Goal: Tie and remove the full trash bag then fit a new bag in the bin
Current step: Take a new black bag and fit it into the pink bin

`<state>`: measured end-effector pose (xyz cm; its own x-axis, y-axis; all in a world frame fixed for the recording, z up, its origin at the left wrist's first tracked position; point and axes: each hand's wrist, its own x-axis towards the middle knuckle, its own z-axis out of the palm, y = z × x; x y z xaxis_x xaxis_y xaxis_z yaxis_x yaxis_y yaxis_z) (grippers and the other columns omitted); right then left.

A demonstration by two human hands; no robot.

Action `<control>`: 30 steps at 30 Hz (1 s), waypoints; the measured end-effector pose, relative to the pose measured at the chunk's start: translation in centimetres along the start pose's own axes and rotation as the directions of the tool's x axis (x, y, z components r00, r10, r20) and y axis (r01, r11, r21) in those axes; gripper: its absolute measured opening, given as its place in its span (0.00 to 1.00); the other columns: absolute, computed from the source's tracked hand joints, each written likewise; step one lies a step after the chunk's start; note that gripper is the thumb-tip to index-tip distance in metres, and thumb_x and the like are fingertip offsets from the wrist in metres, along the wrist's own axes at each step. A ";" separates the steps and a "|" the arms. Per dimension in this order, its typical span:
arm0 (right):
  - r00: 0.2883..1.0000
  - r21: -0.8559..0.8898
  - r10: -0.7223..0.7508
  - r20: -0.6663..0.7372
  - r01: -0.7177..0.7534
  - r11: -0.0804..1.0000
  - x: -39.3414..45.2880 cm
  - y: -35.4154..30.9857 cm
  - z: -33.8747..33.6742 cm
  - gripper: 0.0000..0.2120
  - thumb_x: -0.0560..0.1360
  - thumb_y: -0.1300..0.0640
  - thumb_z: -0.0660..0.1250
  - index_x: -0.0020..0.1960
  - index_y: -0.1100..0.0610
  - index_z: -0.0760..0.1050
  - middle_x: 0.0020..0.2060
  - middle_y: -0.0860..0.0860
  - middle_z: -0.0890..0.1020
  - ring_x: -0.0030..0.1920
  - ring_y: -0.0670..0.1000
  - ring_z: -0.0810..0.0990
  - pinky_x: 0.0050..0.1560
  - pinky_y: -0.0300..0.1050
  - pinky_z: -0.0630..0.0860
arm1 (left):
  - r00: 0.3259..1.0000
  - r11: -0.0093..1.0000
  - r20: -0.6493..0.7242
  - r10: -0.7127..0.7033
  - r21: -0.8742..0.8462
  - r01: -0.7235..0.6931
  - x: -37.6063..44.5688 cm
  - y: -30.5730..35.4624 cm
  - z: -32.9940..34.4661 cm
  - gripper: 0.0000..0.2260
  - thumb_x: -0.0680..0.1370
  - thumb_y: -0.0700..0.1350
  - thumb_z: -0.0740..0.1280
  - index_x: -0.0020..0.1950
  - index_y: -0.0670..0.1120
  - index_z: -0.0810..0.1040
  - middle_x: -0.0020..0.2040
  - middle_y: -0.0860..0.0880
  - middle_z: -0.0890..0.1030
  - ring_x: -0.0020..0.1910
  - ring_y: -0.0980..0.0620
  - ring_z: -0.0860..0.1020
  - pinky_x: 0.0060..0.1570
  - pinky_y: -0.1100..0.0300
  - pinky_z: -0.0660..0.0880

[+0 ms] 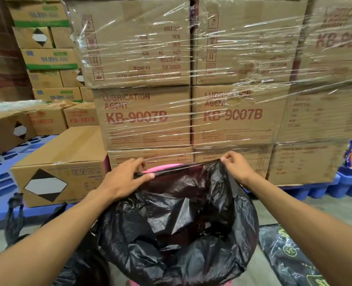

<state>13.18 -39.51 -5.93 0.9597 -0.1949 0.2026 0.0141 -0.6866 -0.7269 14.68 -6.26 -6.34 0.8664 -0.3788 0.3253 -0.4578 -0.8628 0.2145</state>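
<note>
A black trash bag [181, 219] lies open inside a pink bin [162, 168], of which only the far rim and a bit of the near rim show. My left hand [125, 178] grips the bag's far edge at the left, fingers over the rim. My right hand [235, 168] pinches the same edge at the right and holds it up taut. A tied black bag [14, 215] sits on the floor at the lower left, partly behind my left forearm.
Shrink-wrapped cardboard boxes [146, 118] are stacked just behind the bin on blue pallets [323, 188]. A lone box [59, 172] stands at the left. A black printed bag [288, 254] lies on the floor at the right.
</note>
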 end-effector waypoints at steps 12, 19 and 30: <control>0.904 0.296 0.205 0.376 -0.327 0.898 0.8 1.6 0.3 0.16 0.76 0.51 0.67 0.61 0.56 0.77 0.43 0.49 0.81 0.34 0.41 0.79 0.24 0.31 0.73 | 0.928 0.919 0.043 -0.369 -0.135 0.371 2.9 -0.8 0.3 0.03 0.77 0.52 0.65 0.47 0.57 0.78 0.45 0.51 0.82 0.54 0.44 0.80 0.58 0.52 0.75; 0.879 0.156 0.263 0.398 -0.347 0.925 2.0 0.6 0.6 0.24 0.76 0.49 0.66 0.63 0.65 0.74 0.48 0.59 0.82 0.35 0.50 0.79 0.30 0.43 0.77 | 0.813 0.754 0.364 -0.455 -0.327 0.569 4.7 -2.0 0.3 0.12 0.74 0.48 0.67 0.52 0.44 0.84 0.60 0.45 0.82 0.60 0.45 0.79 0.68 0.53 0.70; 0.763 -0.092 0.356 0.539 -0.367 0.926 2.4 1.1 1.1 0.19 0.83 0.52 0.48 0.53 0.60 0.76 0.56 0.57 0.79 0.52 0.55 0.79 0.69 0.52 0.68 | 0.677 0.676 0.586 -0.445 -0.276 0.684 5.0 -0.4 0.9 0.22 0.81 0.54 0.56 0.72 0.44 0.70 0.76 0.42 0.66 0.73 0.41 0.67 0.73 0.44 0.62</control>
<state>15.84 -40.01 -6.97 0.8887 -0.0155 -0.4583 -0.3651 -0.6286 -0.6867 19.37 -8.13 -5.62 0.9072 -0.0683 -0.4150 0.2278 -0.7496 0.6214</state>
